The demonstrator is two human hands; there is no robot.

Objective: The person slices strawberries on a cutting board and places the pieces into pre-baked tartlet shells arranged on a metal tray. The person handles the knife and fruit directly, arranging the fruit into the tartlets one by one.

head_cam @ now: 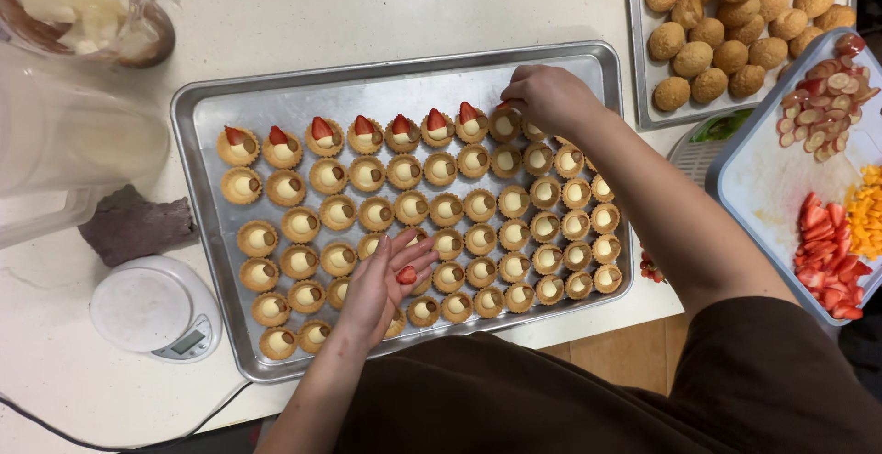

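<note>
A silver baking tray [276, 105] holds several rows of small cream-filled tartlets [450, 206]. The tartlets in the far row each carry a strawberry piece [322, 129]. My right hand [548, 97] pinches a strawberry piece over a tartlet at the right end of that far row. My left hand [384, 284] lies palm up over the near rows, fingers apart, with a strawberry piece [406, 275] resting on the palm.
A white cutting board [772, 178] at right holds strawberry slices [827, 252], orange cubes and sliced fruit. A second tray [643, 96] of round brown pastries sits far right. A white kitchen scale [156, 312], a purple cloth [138, 224] and a clear container [83, 8] stand at left.
</note>
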